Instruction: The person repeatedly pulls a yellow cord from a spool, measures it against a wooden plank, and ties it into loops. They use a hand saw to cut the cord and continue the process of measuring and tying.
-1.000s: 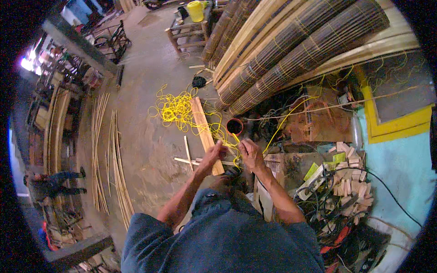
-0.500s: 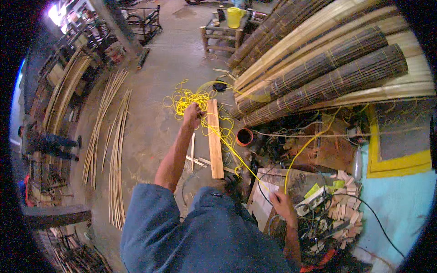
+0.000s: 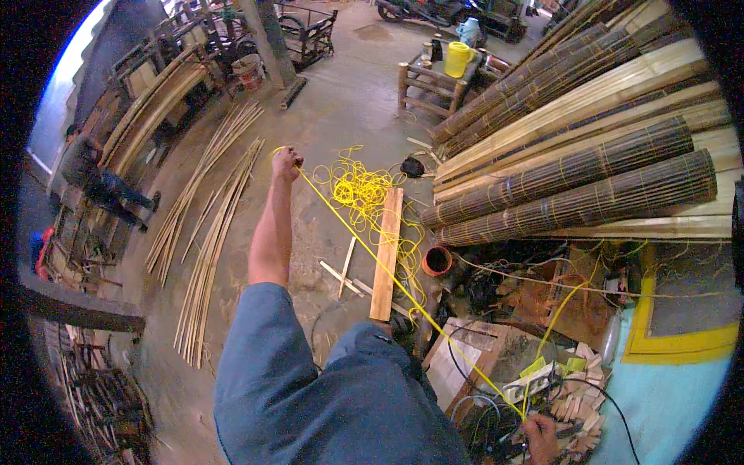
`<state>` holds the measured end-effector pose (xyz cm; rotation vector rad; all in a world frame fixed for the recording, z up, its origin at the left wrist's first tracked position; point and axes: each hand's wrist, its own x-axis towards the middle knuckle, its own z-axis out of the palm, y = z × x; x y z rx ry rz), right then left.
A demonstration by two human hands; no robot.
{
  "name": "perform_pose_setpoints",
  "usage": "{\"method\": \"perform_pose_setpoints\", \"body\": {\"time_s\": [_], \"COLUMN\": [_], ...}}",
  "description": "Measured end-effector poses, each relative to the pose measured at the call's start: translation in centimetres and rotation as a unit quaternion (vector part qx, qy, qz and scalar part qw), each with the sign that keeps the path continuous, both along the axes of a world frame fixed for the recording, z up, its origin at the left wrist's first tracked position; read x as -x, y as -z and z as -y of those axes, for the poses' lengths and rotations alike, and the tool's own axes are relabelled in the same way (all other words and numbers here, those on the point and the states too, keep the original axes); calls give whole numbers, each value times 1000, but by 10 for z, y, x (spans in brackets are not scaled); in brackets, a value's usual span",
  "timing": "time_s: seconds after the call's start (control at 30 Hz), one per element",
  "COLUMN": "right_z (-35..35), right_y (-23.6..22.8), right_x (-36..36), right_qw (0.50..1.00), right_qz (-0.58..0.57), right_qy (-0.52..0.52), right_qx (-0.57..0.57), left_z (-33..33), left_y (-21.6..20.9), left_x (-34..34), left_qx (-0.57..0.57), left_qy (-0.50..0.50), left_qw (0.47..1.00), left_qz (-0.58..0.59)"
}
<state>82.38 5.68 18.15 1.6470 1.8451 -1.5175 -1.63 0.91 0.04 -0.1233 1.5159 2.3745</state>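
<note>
Grey concrete floor (image 3: 341, 93) is spread across the middle of the view. Along its right edge, dark rolled blinds (image 3: 589, 194) are piled beside pale slats (image 3: 573, 120). Towards its left edge, long thin strips (image 3: 221, 236) are laid in loose bundles, and beyond them another person (image 3: 81, 164) can be seen. Yellow cord (image 3: 333, 206) is stretched in a straight diagonal between two hands, and in the view the wooden board (image 3: 387, 240) is crossed by it. Near the floor's far edge a low wooden table (image 3: 430, 93) is placed. Beside the upper end of the board, a yellow tangle (image 3: 360, 186) is heaped on the floor. Small wood blocks (image 3: 581, 403) are piled at the lower right. By the table's right front corner, a yellow pitcher (image 3: 459, 60) is set. The cord is gripped at both ends of this stretch — by the left hand (image 3: 287, 161), its fingers curled tight around it near the strips, and by the right hand (image 3: 540, 439), its fingers closed on it just beside the blocks. An orange cup (image 3: 446, 269) is seen to the right of the board — its dark inside facing up
</note>
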Motion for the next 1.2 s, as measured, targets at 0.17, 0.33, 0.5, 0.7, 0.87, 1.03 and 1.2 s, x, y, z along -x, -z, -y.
{"method": "perform_pose_setpoints", "body": {"time_s": [0.17, 0.33, 0.5, 0.7, 0.87, 1.03, 1.2], "right_z": [9, 14, 17, 5, -23, -33, -21], "right_y": [-29, -42, -56, -36, 35, 148, 141], "right_x": [-1, 10, 30, 60, 261, 392, 406], "right_qw": [990, 982, 973, 962, 935, 861, 892], "right_qz": [-6, 0, -11, -137, -283, -352, -313], "right_qy": [65, 88, 106, 123, 61, -151, -178], "right_qx": [-123, -168, -205, -201, -207, -336, -273], "left_z": [59, 125, 242, 337, 134, 44, 24], "left_y": [-24, -27, -13, -45, -13, -33, 7], "left_x": [39, 96, 168, 189, -33, -278, -330], "left_qx": [-108, 30, -71, 501, 649, 104, -52], "left_qy": [-78, -159, -206, -144, 236, 646, 431], "left_qw": [991, 982, 964, 816, 597, 755, 899], "left_qz": [-15, -103, -155, -251, -408, 51, 51]}}
